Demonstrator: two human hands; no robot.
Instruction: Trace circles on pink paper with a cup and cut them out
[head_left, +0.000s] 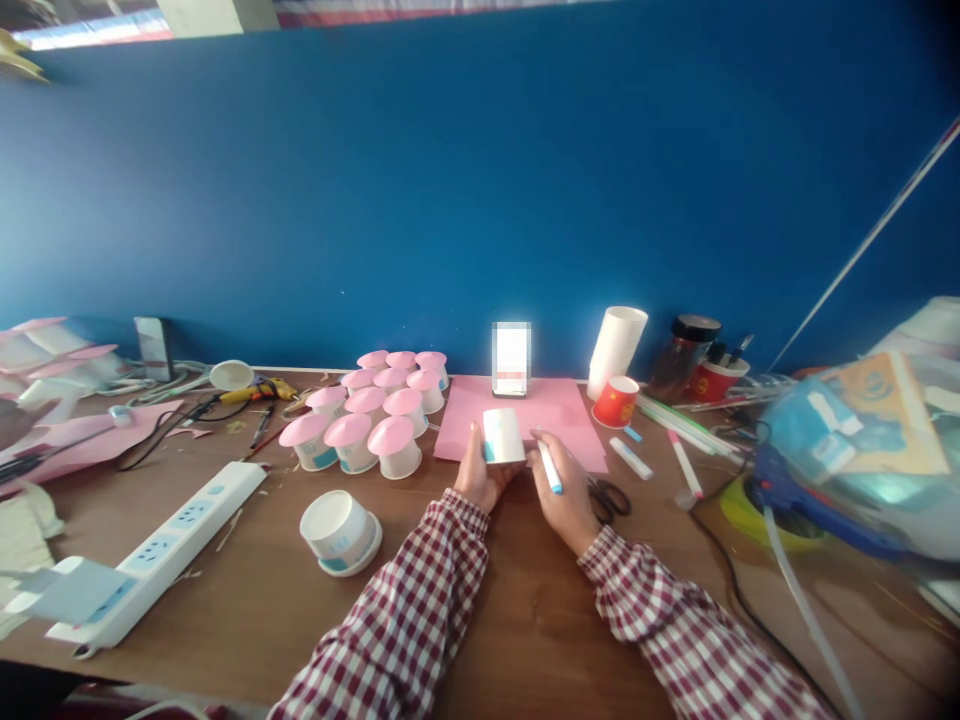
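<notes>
My left hand [481, 474] holds a white paper cup [503, 436] with a blue patch on its side, over the near edge of the pink sheets [559, 410]. Just to the right, my right hand [564, 492] grips a white marker [550, 468] with a blue end pointing down toward me; its upper tip is near the cup. Several small cups topped with pink discs [392, 436] stand in rows to the left. A lone white cup [337, 530] sits nearer me on a round white base.
A phone [511, 360] stands upright behind the pink sheets. Stacked white cups [619, 345], a red cup [616, 402] and scissors [609, 499] are on the right. A power strip [172, 540] lies at left, and a blue glue gun [817, 505] far right.
</notes>
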